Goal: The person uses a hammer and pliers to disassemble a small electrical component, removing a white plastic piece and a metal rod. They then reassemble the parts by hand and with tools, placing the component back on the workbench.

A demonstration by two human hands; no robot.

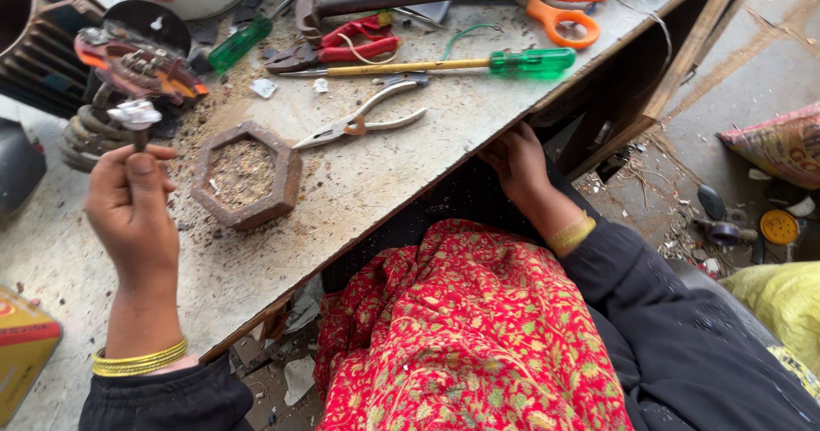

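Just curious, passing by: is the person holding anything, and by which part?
The left hand grips a small metal part by its lower stem. The right hand holds nothing, resting at the table edge.

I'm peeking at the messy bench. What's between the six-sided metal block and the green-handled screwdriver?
In the head view, silver pliers lie between the hexagonal block and the green-handled screwdriver, on the dusty workbench.

Left hand (128, 205) raised, grip fisted; right hand (517, 162) curled, lowered.
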